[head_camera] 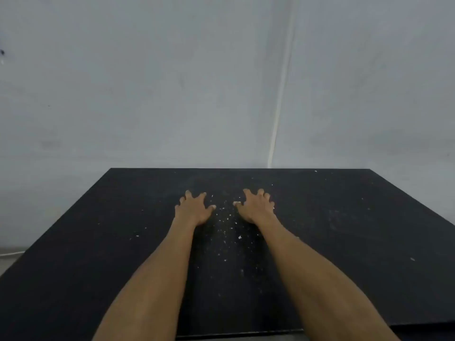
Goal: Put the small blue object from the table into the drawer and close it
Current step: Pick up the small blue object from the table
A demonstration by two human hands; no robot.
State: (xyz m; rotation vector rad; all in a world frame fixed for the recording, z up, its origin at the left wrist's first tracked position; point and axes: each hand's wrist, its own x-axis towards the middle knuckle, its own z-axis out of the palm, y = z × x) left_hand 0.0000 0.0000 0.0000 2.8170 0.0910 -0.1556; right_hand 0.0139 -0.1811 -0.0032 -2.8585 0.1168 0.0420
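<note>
Both arms reach out over the black tabletop [98, 267], bare forearms running up from the near edge toward the middle. The left hand [194, 209] sits palm down, fingers fanned wide and curled a little at the tips, which look to touch the surface, thumb pointing inward toward the other hand. The right hand [256, 207] mirrors it just across a narrow gap, fingers splayed and clawed, thumb angled in. Neither hand holds anything.

Between the two hands, and trailing back toward the near edge along the strip between the forearms, lie white specks [226, 225], thickest just behind the thumbs; one larger flake [239, 237] rests near the right wrist. A few lone specks dot the right side of the tabletop and the far edge.

The small blue object does not show anywhere in this view, and neither does the drawer, so where they are cannot be told.

Behind the far edge stands a pale grey wall [147, 82]. A white cable [278, 114] runs down the wall to meet the far edge of the tabletop right of centre. At the left, past the tabletop's left edge, a strip of floor [9, 260] shows.
</note>
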